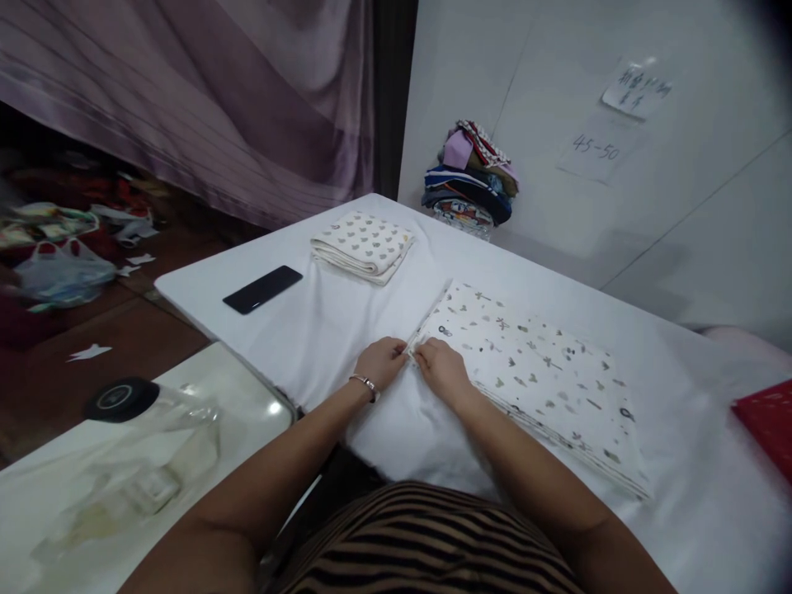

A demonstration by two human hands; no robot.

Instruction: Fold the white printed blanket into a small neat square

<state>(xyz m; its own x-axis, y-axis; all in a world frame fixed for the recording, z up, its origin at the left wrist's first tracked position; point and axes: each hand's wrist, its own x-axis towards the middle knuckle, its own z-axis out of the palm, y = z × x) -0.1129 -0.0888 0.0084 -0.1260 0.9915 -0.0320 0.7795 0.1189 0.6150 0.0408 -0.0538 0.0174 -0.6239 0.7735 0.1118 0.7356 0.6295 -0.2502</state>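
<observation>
A white cloth printed with small leaves and plants (pixel 532 363) lies folded in flat layers on the white-covered table (pixel 297 355). Both hands meet at its near left corner. My left hand (pixel 380 363), with a bracelet (pixel 366 384) at the wrist, pinches the edge of the layers there. Right beside it, my right hand (pixel 440 371) has its fingers closed on the same corner. The fingertips partly hide the bit of cloth between them. Farther back sits a smaller folded cloth (pixel 365 239) with a grey-green print, apart from both hands.
A black phone (pixel 263 289) lies at the table's left. On a lower white surface to the left is a clear bottle with a black lid (pixel 124 399). Stacked clothes (pixel 473 177) stand by the wall, and something red (pixel 767 421) is at the right edge. A pink curtain (pixel 278 99) hangs behind.
</observation>
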